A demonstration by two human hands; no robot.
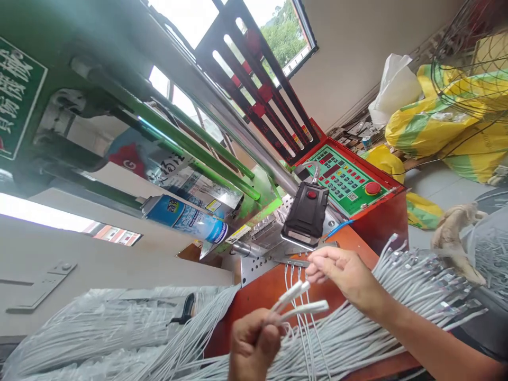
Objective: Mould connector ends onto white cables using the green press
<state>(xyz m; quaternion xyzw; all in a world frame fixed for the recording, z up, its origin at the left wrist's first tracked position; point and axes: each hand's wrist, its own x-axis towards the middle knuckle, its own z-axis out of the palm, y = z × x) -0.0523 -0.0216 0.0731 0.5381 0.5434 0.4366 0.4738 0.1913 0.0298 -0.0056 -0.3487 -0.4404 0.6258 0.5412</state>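
My left hand (256, 341) is closed round several white cables (305, 308), their thick white ends sticking up past my fingertips. Higher and to the right, my right hand (349, 278) has its fingers pinched together beside the metal mould (296, 261); what sits between the fingertips is hidden. Several thin cables with small plugs (292, 271) run from the mould's edge down past my left hand. A large bundle of pale grey cables (381, 309) lies under and beside my right forearm, with clear connectors at its ends.
A black work lamp (305, 214) with a red button hangs above the mould. Behind it stands a red control box (381, 211) with a green panel. A blue spray can (186, 217) is at the green machine (130, 32). Bagged cables (99, 328) lie left; yellow-green sacks (432, 127) lie right.
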